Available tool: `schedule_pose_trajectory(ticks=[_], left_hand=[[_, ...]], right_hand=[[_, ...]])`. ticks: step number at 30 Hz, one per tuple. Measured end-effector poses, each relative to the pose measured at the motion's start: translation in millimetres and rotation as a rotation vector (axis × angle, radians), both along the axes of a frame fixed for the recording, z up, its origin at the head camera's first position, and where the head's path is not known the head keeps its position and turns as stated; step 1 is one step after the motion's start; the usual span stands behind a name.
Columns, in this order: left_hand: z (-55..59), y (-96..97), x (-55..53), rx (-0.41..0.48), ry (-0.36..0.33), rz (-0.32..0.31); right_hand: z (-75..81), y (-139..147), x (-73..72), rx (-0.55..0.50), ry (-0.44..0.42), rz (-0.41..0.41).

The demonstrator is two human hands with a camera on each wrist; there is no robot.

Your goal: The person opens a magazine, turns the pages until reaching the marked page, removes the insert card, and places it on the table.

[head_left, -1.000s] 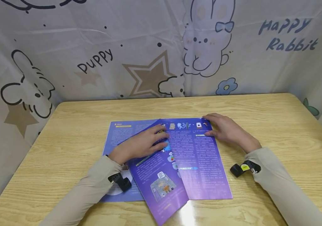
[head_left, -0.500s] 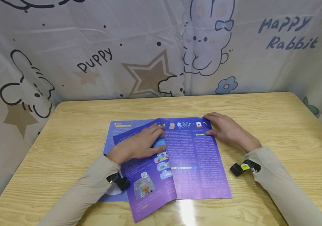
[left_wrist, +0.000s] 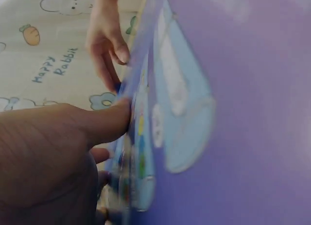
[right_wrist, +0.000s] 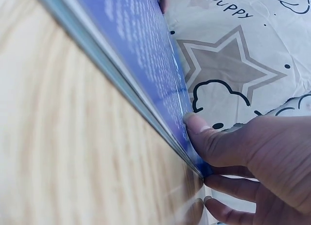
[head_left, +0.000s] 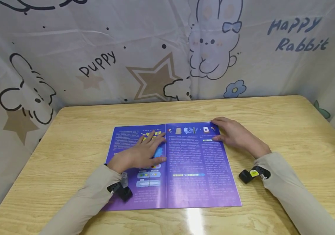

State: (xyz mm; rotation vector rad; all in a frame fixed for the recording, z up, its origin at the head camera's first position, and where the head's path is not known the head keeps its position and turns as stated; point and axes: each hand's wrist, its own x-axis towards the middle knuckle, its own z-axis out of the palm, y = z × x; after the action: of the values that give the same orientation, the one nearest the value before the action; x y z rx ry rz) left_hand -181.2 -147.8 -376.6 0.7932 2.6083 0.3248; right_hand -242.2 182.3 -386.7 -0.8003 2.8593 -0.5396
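Magazine (head_left: 166, 199) pages lie open on the wooden table (head_left: 73, 137) in front of me, the left page (head_left: 148, 203) running from deep blue to violet with a yellow heading (head_left: 158, 133) and pale-blue panels (head_left: 148, 174), partly covered by the left hand (head_left: 138, 156), its fingers spread; my left wrist view is too blurred to tell how firmly they press. Past the fold, the right page (head_left: 190, 194) shows pale print and a row of small pictures (head_left: 185, 131), and the right hand (head_left: 235, 133) pinches its far outer corner, thumb on top.
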Motion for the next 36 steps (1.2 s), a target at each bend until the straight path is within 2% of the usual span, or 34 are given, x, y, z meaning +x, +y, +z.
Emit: schedule_pose_trajectory(ticks=[3, 10, 16, 22, 28, 31, 36], left_hand=[[-2.0, -1.4, 2.4, -0.020, -0.042, 0.034], [-2.1, 0.0, 7.5, -0.040, -0.058, 0.075], [-2.4, 3.4, 13.1, -0.011, -0.072, 0.106], [-5.7, 5.9, 9.3, -0.013, -0.068, 0.116], [-5.3, 7.9, 9.9, -0.021, -0.092, 0.134], [-4.9, 6.8, 8.2, -0.001, -0.082, 0.128], [-1.1, 4.3, 3.2, 0.080, -0.037, 0.121]], right_hand=[[0.6, -1.7, 0.6, 0.003, -0.001, 0.004], [0.8, -7.3, 1.9, 0.023, -0.003, 0.000], [-0.2, -8.7, 1.7, 0.007, 0.020, 0.009], [1.2, -12.3, 2.9, -0.009, 0.043, 0.000], [0.9, -16.0, 3.0, 0.024, 0.062, -0.020], [1.6, -16.6, 2.5, 0.025, 0.066, -0.033], [2.9, -18.4, 1.8, 0.029, 0.093, -0.031]])
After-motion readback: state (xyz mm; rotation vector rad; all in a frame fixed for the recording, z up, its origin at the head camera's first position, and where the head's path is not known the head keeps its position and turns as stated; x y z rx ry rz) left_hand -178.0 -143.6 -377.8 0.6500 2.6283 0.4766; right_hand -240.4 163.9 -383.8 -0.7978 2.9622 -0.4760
